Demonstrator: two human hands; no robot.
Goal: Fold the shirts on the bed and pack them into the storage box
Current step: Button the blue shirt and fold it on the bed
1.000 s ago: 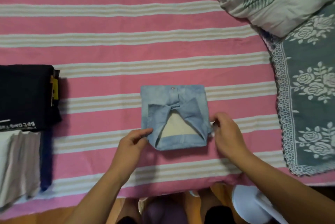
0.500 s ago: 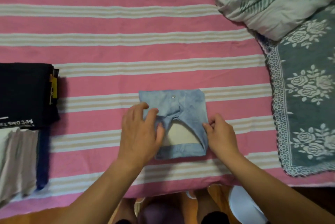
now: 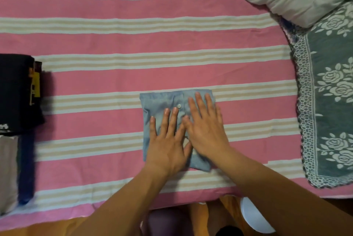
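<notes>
The pink striped bed sheet [image 3: 133, 44] carries the small folded light-blue denim shirt [image 3: 158, 102] near its front edge. Left hand [image 3: 168, 144] & right hand [image 3: 206, 130] lie flat on it, fingers straight, side by side. Press outward w/ even force, so the creases set.

Light blue shirt [image 3: 161, 104] folded into a compact square, flat on pink striped bed [image 3: 133, 44], button facing up
</notes>
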